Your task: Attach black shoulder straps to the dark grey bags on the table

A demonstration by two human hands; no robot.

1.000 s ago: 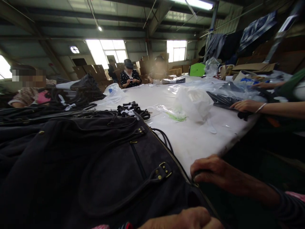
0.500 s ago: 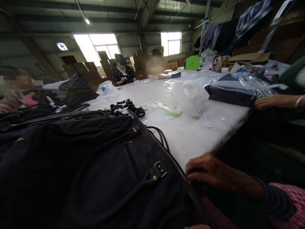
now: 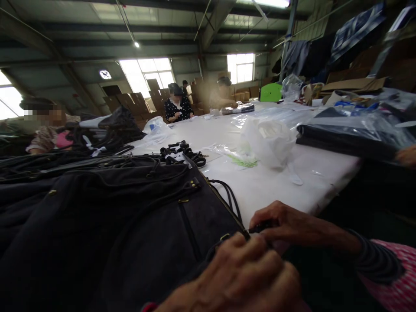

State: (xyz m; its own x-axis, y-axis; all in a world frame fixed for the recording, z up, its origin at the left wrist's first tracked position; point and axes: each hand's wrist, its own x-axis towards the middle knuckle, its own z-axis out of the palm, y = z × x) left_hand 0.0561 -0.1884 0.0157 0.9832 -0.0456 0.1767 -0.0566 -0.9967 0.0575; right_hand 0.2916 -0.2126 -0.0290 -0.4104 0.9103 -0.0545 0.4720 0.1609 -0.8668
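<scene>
One big black bag [image 3: 152,225] lies on the white table [image 3: 276,186]. Beside its zip [image 3: 226,206], the right hand [image 3: 282,225] pinches a small dark thing [image 3: 261,225]. The left hand [image 3: 242,271] bends over the bag's edge, close by, but I cannot tell what it holds.

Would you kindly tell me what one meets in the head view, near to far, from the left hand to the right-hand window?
Left hand, right hand, crumpled white plastic bag, bright green panel, right-hand window.
</scene>
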